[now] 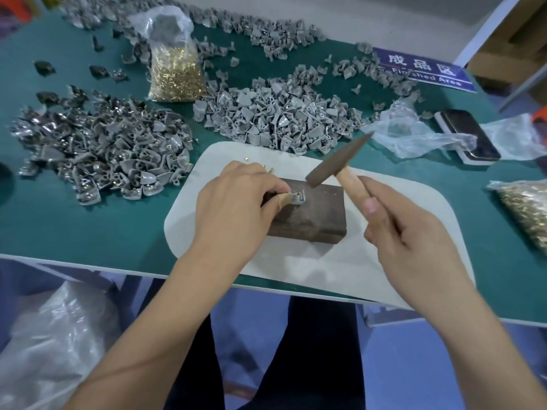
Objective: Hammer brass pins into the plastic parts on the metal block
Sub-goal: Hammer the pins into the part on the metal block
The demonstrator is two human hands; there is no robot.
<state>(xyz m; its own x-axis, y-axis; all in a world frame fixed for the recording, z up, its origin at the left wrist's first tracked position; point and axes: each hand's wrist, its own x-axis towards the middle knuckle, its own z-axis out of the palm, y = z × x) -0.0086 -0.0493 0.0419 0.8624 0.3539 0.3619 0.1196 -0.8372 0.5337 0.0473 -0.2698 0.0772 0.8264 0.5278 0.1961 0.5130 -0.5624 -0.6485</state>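
A small grey plastic part [297, 198] sits on the metal block [309, 213] at centre frame, pinched there by the left hand [233, 208], probably to steady it for the blow. The right hand [399, 232] has its fingers clamped round the hammer [337, 165], whose head hangs just above. The pin itself is too small to make out, and the left fingers hide part of the piece.
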